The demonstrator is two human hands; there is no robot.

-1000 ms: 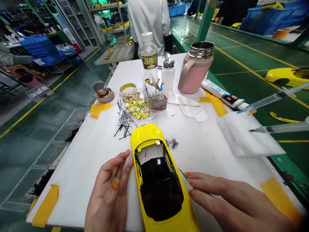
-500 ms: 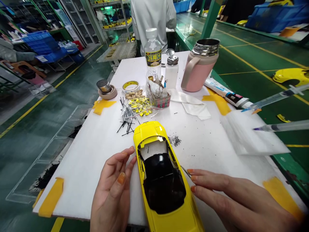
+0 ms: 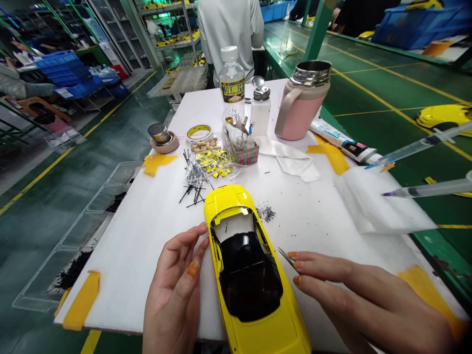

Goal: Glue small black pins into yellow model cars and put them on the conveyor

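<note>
Left hand: the left hand (image 3: 173,290) stands open on its edge, palm toward the car, fingers loosely together and curved, and holds nothing.
Left fingertips: the fingertips (image 3: 199,231) reach the car's near flank; touching it or just beside it, I cannot tell which.
Right hand: the right hand (image 3: 354,285) lies low and flat across the board, reaching in from the right, fingers together and pointing left.
Right hand's grip: closed on a pair of tweezers (image 3: 285,258), whose tips show past the fingers, just beside the car.
Car: a yellow model car body (image 3: 250,280) lies on the white board (image 3: 129,275), between the hands, nose pointing away from the person, its tail running off the near edge.
Room around the car: open white board on both sides, with the left side wider; a small scatter of black grains (image 3: 266,213) lies just beside the nose.
Ahead: black pins (image 3: 193,194) lie near the nose, beyond them a bag of small yellow parts (image 3: 214,162).
Right edge: a foam sheet (image 3: 379,201) lies near the board's edge, with two syringes (image 3: 427,189) reaching over it.
Far end: a water bottle (image 3: 231,81) and a pink flask (image 3: 302,101).
</note>
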